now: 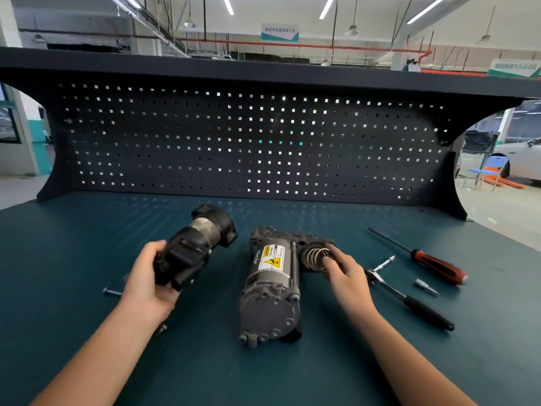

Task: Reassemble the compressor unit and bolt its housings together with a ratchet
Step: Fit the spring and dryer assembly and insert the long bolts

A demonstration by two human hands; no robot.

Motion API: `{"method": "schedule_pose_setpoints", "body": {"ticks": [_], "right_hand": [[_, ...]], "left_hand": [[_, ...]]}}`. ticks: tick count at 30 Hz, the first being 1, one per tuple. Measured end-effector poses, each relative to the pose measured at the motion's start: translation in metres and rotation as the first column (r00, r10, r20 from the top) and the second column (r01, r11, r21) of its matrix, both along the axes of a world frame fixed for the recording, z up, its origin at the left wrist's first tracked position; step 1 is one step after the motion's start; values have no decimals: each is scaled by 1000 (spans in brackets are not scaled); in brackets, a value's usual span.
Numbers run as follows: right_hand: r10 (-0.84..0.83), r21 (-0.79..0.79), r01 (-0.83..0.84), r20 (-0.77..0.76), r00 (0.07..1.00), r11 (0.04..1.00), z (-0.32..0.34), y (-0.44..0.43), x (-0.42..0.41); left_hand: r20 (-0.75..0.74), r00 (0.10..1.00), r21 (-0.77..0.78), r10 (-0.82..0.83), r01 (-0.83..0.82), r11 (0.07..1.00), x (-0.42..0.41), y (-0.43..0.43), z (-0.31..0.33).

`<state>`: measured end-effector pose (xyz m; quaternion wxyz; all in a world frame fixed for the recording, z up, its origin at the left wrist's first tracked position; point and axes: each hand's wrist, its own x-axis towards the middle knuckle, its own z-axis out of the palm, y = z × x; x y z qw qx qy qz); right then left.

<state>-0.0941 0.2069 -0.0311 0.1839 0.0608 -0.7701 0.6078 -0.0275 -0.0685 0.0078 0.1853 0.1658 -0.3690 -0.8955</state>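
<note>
Nearest us, our forearms (102,356) reach in over the teal worktop (73,253). Between them, at the centre, lies the grey compressor body (270,291), its end cap toward us and its yellow warning label facing up.

The left hand (146,276), at 9 o'clock from the body, has its grip closed round the near end of the black housing (194,244), which it holds off the worktop with the round collar pointing away. The right hand (347,275), at 2 o'clock, has a narrow grip: its fingertips pinch the coil spring (314,256) that stands in the body's open port.

We judge the cast metal body heavy and stiff, best left lying and steadied at its barrel. The housing looks like hard plastic with some heft, so a full grip round its waist suits it. The spring is light and lively and may jump off its seat, so we hold it by its end coil.

The ratchet (409,300), a red-handled screwdriver (433,263) and a bit (426,286) lie at 3 o'clock. A bolt (112,292) lies at 9 o'clock.
</note>
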Motion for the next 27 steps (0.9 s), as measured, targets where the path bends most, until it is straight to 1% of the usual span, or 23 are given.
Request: {"method": "schedule_pose_setpoints", "body": {"ticks": [2, 4, 7, 12, 15, 18, 20, 22, 25, 27], "right_hand": [[-39, 121, 48, -71, 997, 992, 0, 0, 3], [-57, 185, 80, -126, 990, 979, 1, -1, 5], [-61, 192, 86, -132, 989, 978, 2, -4, 5], [-51, 254, 82, -129, 990, 964, -1, -6, 5], [-64, 207, 84, -101, 993, 975, -1, -5, 4], [-59, 191, 72, -72, 996, 979, -1, -5, 2], [-79, 110, 86, -61, 995, 990, -1, -6, -1], [-101, 10, 101, -30, 994, 995, 1, -5, -2], [-43, -91, 52, 99, 994, 995, 4, 1, -6], [40, -162, -11, 177, 983, 987, 9, 6, -5]], "left_hand": [[-71, 997, 9, -10, 10, 1000, 11, 4, 11], [-141, 989, -82, -34, 23, 996, 23, 8, 20], [-194, 978, -207, -73, 31, 978, 40, 16, 27], [-202, 959, -240, -199, 149, 959, 70, 39, 26], [-179, 951, -328, -254, 186, 926, 82, 50, 24], [-181, 956, -428, -231, 135, 894, 90, 59, 24], [-184, 958, -472, -218, 108, 875, 94, 64, 24], [-183, 952, -486, -245, 129, 865, 98, 70, 25], [-197, 938, -458, -284, 168, 873, 103, 80, 26], [-209, 943, -479, -258, 131, 868, 106, 88, 26]]}}
